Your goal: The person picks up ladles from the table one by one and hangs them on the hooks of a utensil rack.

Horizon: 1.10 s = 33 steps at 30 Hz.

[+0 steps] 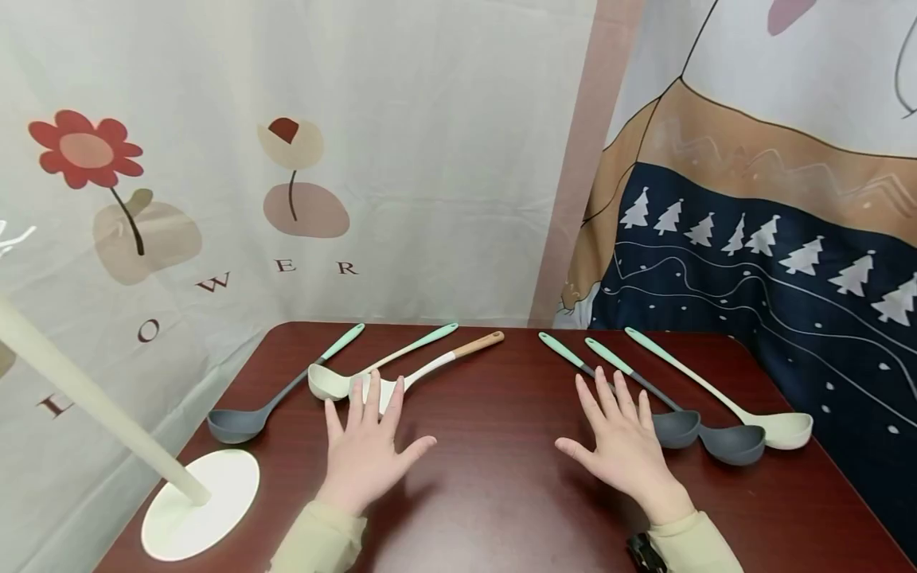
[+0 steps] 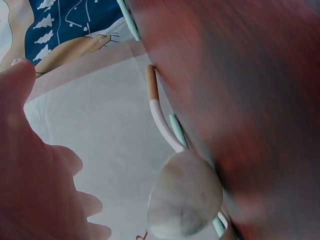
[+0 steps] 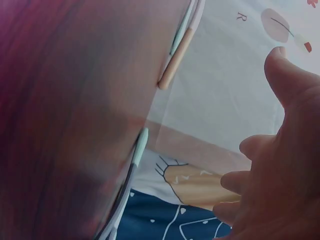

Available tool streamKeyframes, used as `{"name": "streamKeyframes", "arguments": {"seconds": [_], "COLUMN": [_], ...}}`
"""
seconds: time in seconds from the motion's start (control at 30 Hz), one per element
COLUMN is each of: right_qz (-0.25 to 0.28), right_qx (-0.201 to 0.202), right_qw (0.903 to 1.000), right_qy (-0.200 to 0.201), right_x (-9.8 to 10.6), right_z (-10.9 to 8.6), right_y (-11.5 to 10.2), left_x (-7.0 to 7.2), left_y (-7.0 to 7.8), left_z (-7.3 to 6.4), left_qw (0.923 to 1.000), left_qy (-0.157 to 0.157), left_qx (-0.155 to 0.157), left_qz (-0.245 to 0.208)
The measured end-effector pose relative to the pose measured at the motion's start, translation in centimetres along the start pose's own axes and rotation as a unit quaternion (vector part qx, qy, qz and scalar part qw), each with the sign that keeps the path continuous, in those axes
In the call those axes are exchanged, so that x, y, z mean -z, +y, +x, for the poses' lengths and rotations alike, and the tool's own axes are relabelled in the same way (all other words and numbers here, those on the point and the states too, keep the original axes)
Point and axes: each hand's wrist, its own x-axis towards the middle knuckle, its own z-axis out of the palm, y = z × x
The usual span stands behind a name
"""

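Both hands hang over the table with fingers spread and hold nothing. My left hand (image 1: pixel 368 458) is nearest a white ladle (image 1: pixel 433 365) with a wooden handle end; its fingertips overlap the bowl in the head view. Beside that lie a cream ladle (image 1: pixel 327 383) and a dark grey ladle (image 1: pixel 238 426), both with mint handles. Close to the right hand (image 1: pixel 625 450) is a dark grey ladle (image 1: pixel 677 430), its shaft partly hidden by the fingers. Farther right lie a second dark grey ladle (image 1: pixel 734 446) and a cream ladle (image 1: pixel 786 430), also mint-handled.
A dark red wooden table (image 1: pixel 487 493) carries everything. On its left stands a white round base (image 1: pixel 232 485) with a slanting pole (image 1: pixel 93 398). A pale flower-print curtain (image 1: pixel 444 159) hangs behind, with a navy tree-print cloth (image 1: pixel 709 278) at right.
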Motion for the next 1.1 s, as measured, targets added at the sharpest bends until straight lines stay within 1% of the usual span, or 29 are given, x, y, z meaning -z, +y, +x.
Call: {"name": "streamKeyframes", "arguments": {"seconds": [0.17, 0.23, 0.43, 0.57, 0.77, 0.9, 1.1], "right_qz": [0.012, 0.019, 0.048, 0.065, 0.065, 0.075, 0.095], "right_qx": [0.010, 0.018, 0.042, 0.054, 0.067, 0.076, 0.080], "right_qw": [0.9999, 0.9996, 0.9976, 0.9960, 0.9953, 0.9942, 0.9922], "right_qy": [0.000, -0.006, -0.027, -0.029, -0.026, -0.016, -0.001], "right_x": [-0.4, -0.5, -0.5, -0.6, -1.5, -2.0, -2.5], "right_z": [0.2, 0.2, 0.5, 0.9, 1.3, 1.6, 2.1], "right_y": [-0.9, -1.3, -2.6, -3.3, -4.1, -4.7, -5.7], "left_x": [0.7, 1.0, 2.0, 2.6, 3.2, 3.5, 4.2], "left_y": [-1.3, -1.9, -3.3, -3.9, -4.9, -5.4, -6.4], "left_z": [-0.6, -0.9, -1.8, -2.3, -2.9, -3.3, -4.1], "left_qw": [0.9999, 0.9999, 0.9995, 0.9983, 0.9946, 0.9915, 0.9868], "left_qy": [0.008, 0.008, 0.027, 0.055, 0.103, 0.128, 0.156], "left_qx": [-0.001, 0.001, 0.009, 0.013, 0.016, 0.022, 0.037], "left_qz": [0.008, 0.012, 0.011, 0.010, 0.000, -0.010, -0.018]}}
